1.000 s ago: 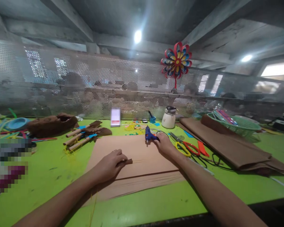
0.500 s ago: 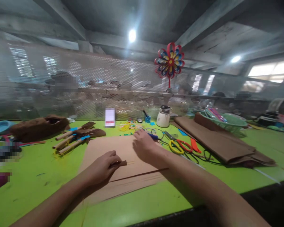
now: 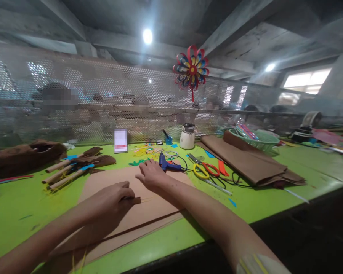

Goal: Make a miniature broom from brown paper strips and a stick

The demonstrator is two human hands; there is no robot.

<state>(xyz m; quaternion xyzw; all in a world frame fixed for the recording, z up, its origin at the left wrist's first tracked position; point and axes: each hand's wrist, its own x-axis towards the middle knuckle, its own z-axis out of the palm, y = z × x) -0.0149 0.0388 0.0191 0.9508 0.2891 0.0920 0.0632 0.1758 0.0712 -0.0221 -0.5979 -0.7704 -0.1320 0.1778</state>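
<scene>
My left hand is closed around a small brown paper roll, and thin yellowish strands stick out of its right end. It is held just over large sheets of tan paper. Reaching across the far edge of those sheets, my right hand has its thumb apart from the fingers; no object shows in it. Its fingertips are close to green scraps, though I cannot tell if they touch. A blue glue gun lies just to the right of this hand.
Brown paper bundles with blue bands lie left. Scissors with yellow handles and orange handles lie right, near folded brown paper and a green basket. A white jug and phone-like screen stand behind.
My right hand has moved left, away from the glue gun, which is now uncovered, toward the green scraps. My left hand still holds the paper roll. The view has turned slightly right.
</scene>
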